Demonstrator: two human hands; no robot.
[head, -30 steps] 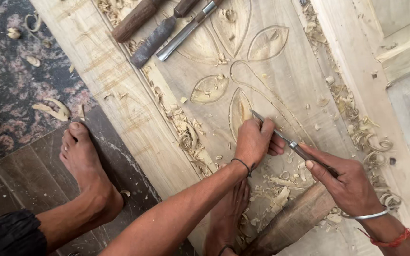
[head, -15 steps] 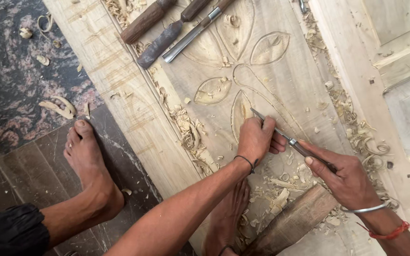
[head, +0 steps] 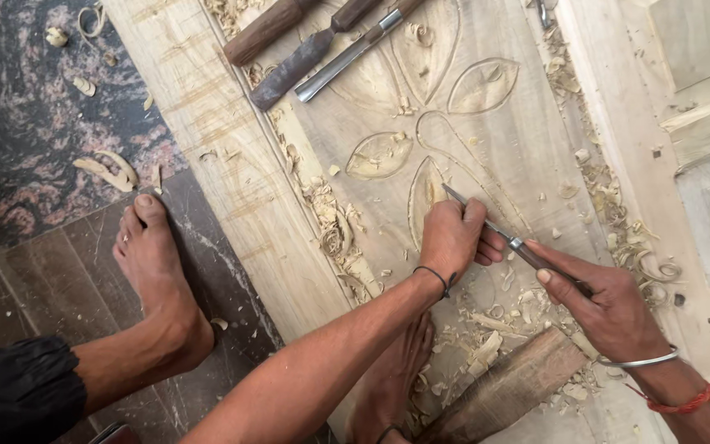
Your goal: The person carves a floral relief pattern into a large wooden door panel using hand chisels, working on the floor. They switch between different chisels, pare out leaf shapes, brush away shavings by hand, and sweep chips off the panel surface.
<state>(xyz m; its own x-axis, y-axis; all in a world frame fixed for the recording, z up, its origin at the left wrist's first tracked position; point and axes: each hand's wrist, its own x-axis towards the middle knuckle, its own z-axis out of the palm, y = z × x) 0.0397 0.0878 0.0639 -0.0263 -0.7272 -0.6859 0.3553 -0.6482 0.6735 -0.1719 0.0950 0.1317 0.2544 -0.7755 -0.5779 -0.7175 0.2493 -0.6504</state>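
Firmly, the left hand (head: 452,238) is closed around the blade of a thin chisel (head: 486,225), near its tip, and the right hand (head: 610,304) at 4 o'clock grips the handle. The tool looks light, stiff and sharp, so it is best held behind the edge. Its tip rests on the carved wooden panel (head: 486,148), beside a leaf shape. Spare chisels (head: 322,49) lie at 11 o'clock, shavings (head: 330,222) around.
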